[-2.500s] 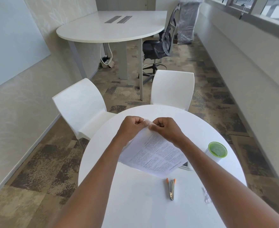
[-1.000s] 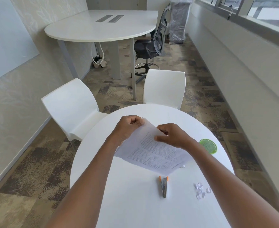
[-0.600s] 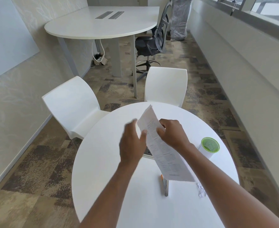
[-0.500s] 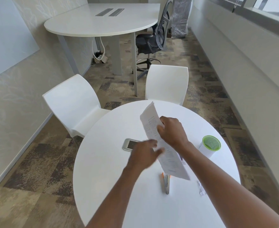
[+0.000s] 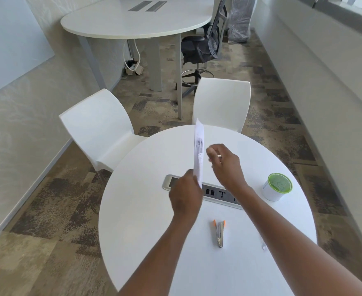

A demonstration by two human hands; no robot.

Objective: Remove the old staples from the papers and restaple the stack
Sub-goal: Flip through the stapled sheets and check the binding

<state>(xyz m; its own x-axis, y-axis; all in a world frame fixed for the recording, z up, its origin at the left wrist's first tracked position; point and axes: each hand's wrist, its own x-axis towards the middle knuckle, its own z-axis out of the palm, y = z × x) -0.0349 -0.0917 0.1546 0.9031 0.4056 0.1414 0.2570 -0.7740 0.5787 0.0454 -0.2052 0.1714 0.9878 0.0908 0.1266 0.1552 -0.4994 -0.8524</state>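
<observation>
- 2 hands I see: left hand [image 5: 185, 194] pinches the papers [image 5: 198, 152] at their lower edge, sheets upright.
- Right hand [image 5: 224, 165] is loosely curled, just beside the papers.
- Staple remover [image 5: 219, 232] lies on the table [image 5: 137, 210].

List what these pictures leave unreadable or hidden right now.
- Papers: seen edge-on in the head view and motion-blurred; text and any staples cannot be made out.
- Power strip: middle covered by the left hand.
- Right hand: blurred; grip unclear.
- Small clear bits near the right forearm: too small to identify.
</observation>
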